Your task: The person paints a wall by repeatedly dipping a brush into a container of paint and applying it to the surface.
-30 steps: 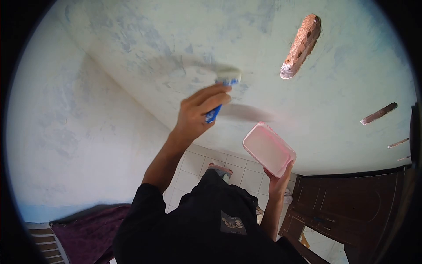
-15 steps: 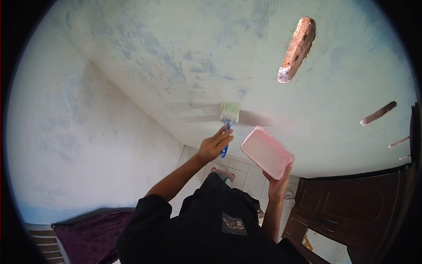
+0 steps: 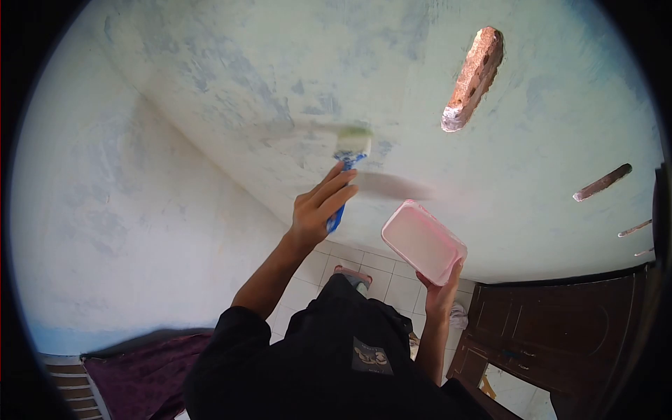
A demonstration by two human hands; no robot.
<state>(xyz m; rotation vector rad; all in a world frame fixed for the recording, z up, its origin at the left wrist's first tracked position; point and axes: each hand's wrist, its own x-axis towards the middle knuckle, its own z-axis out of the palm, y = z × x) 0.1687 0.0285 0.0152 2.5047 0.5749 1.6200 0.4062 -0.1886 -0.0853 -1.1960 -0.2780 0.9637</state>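
Note:
My left hand [image 3: 318, 208] is closed round the blue handle of a paintbrush [image 3: 351, 148]. Its wide pale bristles, green toward the tip and blurred by motion, overlap the wall [image 3: 406, 84] ahead of me. White smears mark the blue part below the bristles. Lower down on the right, my right hand [image 3: 441, 292] grips the bottom end of a pink plastic tub [image 3: 460, 250], held tilted close to the wall. Pale, whitish paint shows inside the tub. The fingers under it are partly hidden.
Long gouges [image 3: 473, 78] expose reddish brick in the wall. A second wall [image 3: 105, 210] meets it at a corner on the left. Below are white floor tiles [image 3: 378, 262], a dark wooden cabinet [image 3: 560, 322] at right and a purple cloth [image 3: 143, 374] at lower left.
My left hand has moved the paintbrush up and slightly left along the wall, and its handle leans more. The tub in my right hand has barely shifted.

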